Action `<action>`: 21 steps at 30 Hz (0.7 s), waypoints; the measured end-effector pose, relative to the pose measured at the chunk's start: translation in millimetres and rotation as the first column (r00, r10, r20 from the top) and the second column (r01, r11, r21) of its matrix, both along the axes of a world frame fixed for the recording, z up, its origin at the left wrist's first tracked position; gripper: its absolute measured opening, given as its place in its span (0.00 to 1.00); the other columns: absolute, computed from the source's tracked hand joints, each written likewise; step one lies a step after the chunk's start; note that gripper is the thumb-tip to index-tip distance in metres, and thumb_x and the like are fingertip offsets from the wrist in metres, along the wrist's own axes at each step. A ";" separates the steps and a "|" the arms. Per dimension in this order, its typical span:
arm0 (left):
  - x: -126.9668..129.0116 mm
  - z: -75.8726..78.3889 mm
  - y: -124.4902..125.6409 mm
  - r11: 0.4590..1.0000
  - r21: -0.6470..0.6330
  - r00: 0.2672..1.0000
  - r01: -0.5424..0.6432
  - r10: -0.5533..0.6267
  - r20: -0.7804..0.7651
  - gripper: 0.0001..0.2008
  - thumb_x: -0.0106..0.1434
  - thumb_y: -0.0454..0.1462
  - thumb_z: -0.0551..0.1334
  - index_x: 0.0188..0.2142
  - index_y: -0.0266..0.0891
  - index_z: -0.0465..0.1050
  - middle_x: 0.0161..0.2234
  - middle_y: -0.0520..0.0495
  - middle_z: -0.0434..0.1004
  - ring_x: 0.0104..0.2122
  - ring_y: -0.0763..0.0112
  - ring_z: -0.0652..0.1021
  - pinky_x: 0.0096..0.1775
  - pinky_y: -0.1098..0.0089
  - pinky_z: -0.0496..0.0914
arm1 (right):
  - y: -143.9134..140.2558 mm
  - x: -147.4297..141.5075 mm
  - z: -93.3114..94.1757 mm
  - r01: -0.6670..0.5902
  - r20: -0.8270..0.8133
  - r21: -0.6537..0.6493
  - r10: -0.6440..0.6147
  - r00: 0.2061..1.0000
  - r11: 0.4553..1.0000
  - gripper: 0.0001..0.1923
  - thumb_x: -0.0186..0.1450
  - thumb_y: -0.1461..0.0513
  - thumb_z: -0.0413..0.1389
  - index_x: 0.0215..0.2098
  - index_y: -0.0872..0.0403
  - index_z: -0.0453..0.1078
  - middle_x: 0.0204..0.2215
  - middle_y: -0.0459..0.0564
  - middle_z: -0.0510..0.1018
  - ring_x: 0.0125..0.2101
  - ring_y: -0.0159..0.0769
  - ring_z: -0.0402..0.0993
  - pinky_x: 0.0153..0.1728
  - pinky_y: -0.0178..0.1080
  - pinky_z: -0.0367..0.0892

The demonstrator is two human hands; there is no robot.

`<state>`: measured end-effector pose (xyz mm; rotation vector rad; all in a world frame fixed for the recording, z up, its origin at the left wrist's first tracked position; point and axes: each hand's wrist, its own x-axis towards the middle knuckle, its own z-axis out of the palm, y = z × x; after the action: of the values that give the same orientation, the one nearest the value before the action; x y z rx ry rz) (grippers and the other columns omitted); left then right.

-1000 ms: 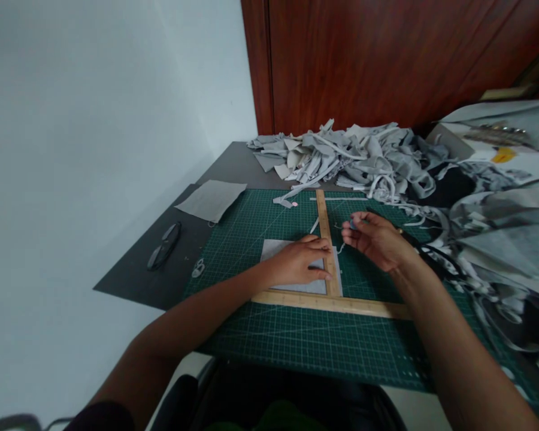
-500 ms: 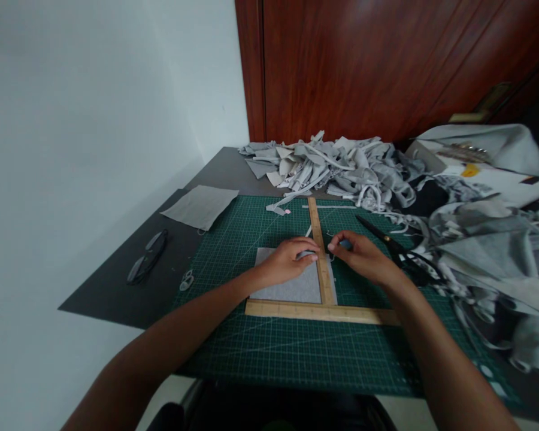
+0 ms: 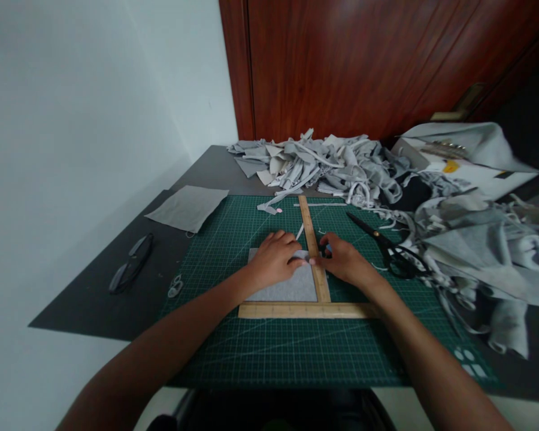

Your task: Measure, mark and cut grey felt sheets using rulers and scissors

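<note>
Flat on the mat: grey fabric square, wooden square ruler, two hands

Squarely near the middle of the green cutting mat (image 3: 296,347) lies a grey fabric square (image 3: 285,288), tucked into the inner corner of a wooden T-square ruler (image 3: 312,239). Upright arm of the ruler along the fabric's right edge, crossbar along its near edge, both touching it.

Left hand (image 3: 273,258) pressed palm down on the far part of the fabric, fingers spread slightly and laid flat, fingertips reaching the ruler's upright arm; gripping nothing. Right hand (image 3: 344,263) just on the other side of that arm, fingers curled and pinched together against the ruler's edge around something small and bluish, too hidden to name.

Just right of the hands, black-handled scissors (image 3: 381,242) lying on the mat, blades pointing away toward the far left. Behind the mat, a heap of grey fabric strips (image 3: 323,164) spilling across the table, with more grey cloth (image 3: 485,245) bunched at the right. One loose strip end near the ruler's far tip. Off the mat to the left, on the dark table (image 3: 94,305), a second grey fabric piece (image 3: 187,206), a pair of dark glasses (image 3: 130,270) and a small metal clip-like thing (image 3: 175,286).
</note>
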<state>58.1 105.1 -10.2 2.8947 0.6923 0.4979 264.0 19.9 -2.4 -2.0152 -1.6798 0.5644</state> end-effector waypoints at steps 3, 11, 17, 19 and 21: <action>0.7 1.3 1.0 1.000 -0.016 1.000 0.008 -0.008 -0.017 0.10 0.70 0.44 0.65 0.42 0.39 0.77 0.42 0.44 0.76 0.48 0.54 0.72 0.48 0.56 0.68 | 0.2 8.0 0.7 0.044 0.007 0.010 -0.044 0.999 0.999 0.20 0.61 0.56 0.66 0.47 0.52 0.67 0.32 0.47 0.77 0.31 0.39 0.73 0.33 0.39 0.63; 1.7 0.9 0.2 0.998 -0.057 1.000 -0.019 0.018 -0.019 0.06 0.71 0.41 0.64 0.42 0.41 0.74 0.43 0.46 0.75 0.48 0.57 0.72 0.49 0.58 0.66 | -0.6 -8.5 -0.4 -0.083 0.015 0.046 0.083 0.996 0.995 0.29 0.59 0.53 0.69 0.53 0.54 0.68 0.41 0.53 0.78 0.41 0.45 0.76 0.41 0.42 0.69; 3.9 -4.1 2.7 0.989 -0.143 0.998 -0.037 0.043 0.042 0.09 0.68 0.40 0.68 0.42 0.41 0.72 0.44 0.48 0.76 0.48 0.58 0.73 0.48 0.60 0.66 | 0.1 3.6 -7.6 -0.022 0.085 0.047 0.018 0.996 0.999 0.28 0.65 0.60 0.65 0.61 0.55 0.65 0.49 0.59 0.76 0.48 0.48 0.76 0.50 0.45 0.69; 4.4 -4.0 2.4 0.988 -0.144 0.998 -0.050 0.055 0.033 0.09 0.67 0.41 0.69 0.41 0.40 0.72 0.43 0.48 0.76 0.47 0.58 0.73 0.47 0.60 0.65 | 0.9 12.1 -7.2 0.070 0.134 0.055 -0.077 0.988 0.996 0.26 0.68 0.61 0.61 0.62 0.56 0.64 0.49 0.61 0.76 0.48 0.48 0.76 0.51 0.46 0.69; 4.5 -3.2 2.2 0.989 -0.134 0.998 -0.056 0.060 0.021 0.09 0.68 0.41 0.68 0.40 0.40 0.71 0.43 0.47 0.76 0.47 0.58 0.73 0.47 0.60 0.65 | 1.3 18.0 -4.2 0.125 0.201 0.085 -0.140 0.970 0.989 0.22 0.69 0.64 0.58 0.61 0.58 0.65 0.50 0.64 0.75 0.47 0.49 0.76 0.51 0.46 0.69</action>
<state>62.6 107.2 -13.4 2.7471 0.7770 0.4738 282.0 21.2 -6.6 -2.1754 -1.6385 0.2520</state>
